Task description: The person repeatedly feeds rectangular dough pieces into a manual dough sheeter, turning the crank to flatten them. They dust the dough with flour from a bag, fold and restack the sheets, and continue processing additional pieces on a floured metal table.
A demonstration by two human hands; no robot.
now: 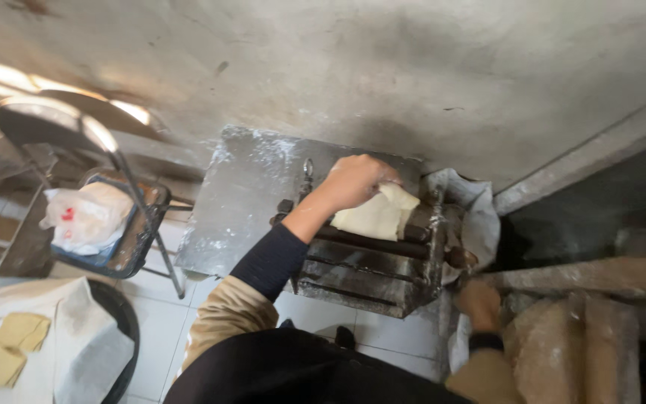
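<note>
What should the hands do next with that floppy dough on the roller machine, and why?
Probably the left hand should ease the folded dough sheet down toward the dark rollers while the right hand, which seems to grip something at the side of the roller machine, likely its crank, turns it. The dough lies bunched on top and the left hand presses on it.

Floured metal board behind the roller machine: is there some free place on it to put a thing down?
Yes. The floured metal board lies bare from its left edge to the roller machine. It is crowded at the rollers: the left hand presses the dough sheet there, and the right hand is beside the machine.
</note>
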